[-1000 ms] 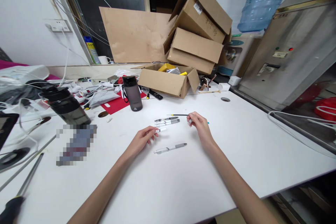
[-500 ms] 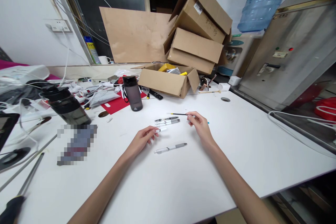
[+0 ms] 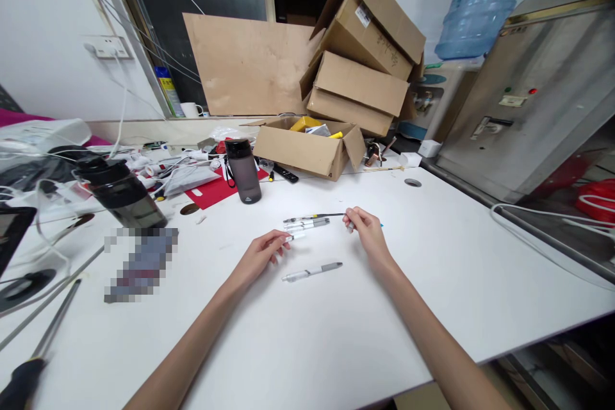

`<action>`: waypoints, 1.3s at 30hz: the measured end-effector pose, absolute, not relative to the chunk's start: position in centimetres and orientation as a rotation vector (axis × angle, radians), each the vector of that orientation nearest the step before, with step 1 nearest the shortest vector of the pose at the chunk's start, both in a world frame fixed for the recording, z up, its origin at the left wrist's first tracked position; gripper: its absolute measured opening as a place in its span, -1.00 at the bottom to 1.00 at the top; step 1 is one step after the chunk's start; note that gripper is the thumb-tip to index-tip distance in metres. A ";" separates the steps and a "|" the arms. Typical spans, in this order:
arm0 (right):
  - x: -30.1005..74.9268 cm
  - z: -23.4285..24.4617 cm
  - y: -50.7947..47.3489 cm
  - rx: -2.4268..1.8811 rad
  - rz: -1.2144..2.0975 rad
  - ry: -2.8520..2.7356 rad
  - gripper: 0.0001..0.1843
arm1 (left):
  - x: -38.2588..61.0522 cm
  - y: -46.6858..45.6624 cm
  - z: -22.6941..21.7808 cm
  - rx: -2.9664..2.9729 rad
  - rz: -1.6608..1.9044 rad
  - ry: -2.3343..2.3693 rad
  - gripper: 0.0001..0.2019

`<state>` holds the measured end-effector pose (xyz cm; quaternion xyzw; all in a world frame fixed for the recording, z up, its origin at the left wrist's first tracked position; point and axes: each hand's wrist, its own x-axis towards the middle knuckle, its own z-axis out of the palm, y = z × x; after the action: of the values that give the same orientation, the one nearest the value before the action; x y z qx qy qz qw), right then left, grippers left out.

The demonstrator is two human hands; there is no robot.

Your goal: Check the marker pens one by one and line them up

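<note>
My left hand (image 3: 262,252) pinches a clear white pen barrel (image 3: 295,237) just above the white table. To its right, my right hand (image 3: 368,229) has thumb and forefinger closed on a thin dark pen refill (image 3: 331,214) whose yellowish end points left. A small grey pen part (image 3: 350,227) also sits in the right fingers, partly hidden. Beyond my hands lie a clear pen with a grey grip (image 3: 307,225) and a darker pen (image 3: 294,219), which the refill overlaps in view. Nearer to me, another grey-and-clear pen (image 3: 312,271) lies between my forearms.
A dark bottle (image 3: 245,173) stands behind the pens, beside an open cardboard box (image 3: 298,150). At left are another bottle (image 3: 127,195), cables, a blurred-out object (image 3: 147,262) and a screwdriver (image 3: 57,320). A metal cabinet (image 3: 533,96) borders the table's right.
My right hand has shifted slightly right and down, and the refill with it now overlaps the darker pen in view. The left hand with the pen barrel has barely moved.
</note>
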<state>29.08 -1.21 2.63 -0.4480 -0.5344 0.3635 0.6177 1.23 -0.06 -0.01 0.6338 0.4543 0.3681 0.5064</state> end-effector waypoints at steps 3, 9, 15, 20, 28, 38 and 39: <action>29.1 2.7 -1.3 -1.067 0.809 -1.232 -0.54 | 1.3 -0.2 0.2 1.496 0.903 1.087 -0.61; 29.0 2.7 -1.5 -1.103 0.768 -1.290 -0.48 | 1.5 -0.5 1.0 1.432 0.919 1.059 -0.63; 28.9 2.6 -1.5 -1.103 0.763 -1.304 -0.48 | 1.6 -0.7 1.5 1.423 0.956 1.066 -0.62; 28.9 2.4 -1.4 -1.108 0.769 -1.320 -0.49 | 1.6 -0.8 1.5 1.408 0.966 1.061 -0.63; 29.1 1.9 -1.2 -1.111 0.770 -1.348 -0.49 | 1.6 -0.7 1.5 1.407 0.978 1.055 -0.64; 29.0 1.9 -1.1 -1.111 0.775 -1.350 -0.49 | 1.5 -0.7 1.3 1.408 0.972 1.049 -0.63; 29.0 1.9 -1.2 -1.112 0.775 -1.350 -0.49 | 1.6 -0.7 1.3 1.407 0.974 1.050 -0.63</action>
<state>28.99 -1.18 1.94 -0.4748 -0.5769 0.3312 0.5763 1.56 -0.66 1.35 0.5911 0.4414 0.4090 0.5371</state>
